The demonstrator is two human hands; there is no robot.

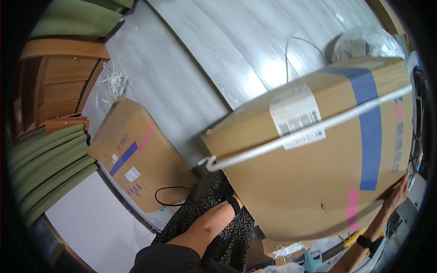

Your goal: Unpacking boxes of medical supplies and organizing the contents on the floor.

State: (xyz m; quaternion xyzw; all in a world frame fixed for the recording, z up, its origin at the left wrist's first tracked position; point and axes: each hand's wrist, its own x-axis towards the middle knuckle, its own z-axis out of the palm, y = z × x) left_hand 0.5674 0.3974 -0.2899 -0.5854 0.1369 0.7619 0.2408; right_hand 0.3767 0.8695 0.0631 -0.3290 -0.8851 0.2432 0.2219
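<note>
Now we have a big cardboard box right before us, a white strap running along one edge. Our right hand lies against its right edge; our left hand is mostly hidden at its left edge. We cannot tell how either grips. Another box sits farther left.

Can't see the left grip: past the wristband it's hidden behind the large carton, so no read on its hold. Right grip at the carton's right edge: I can't tell how it holds. Plastic-wrapped bundle, far right, partly covered. Label print too small. Green fabric cut off left.
</note>
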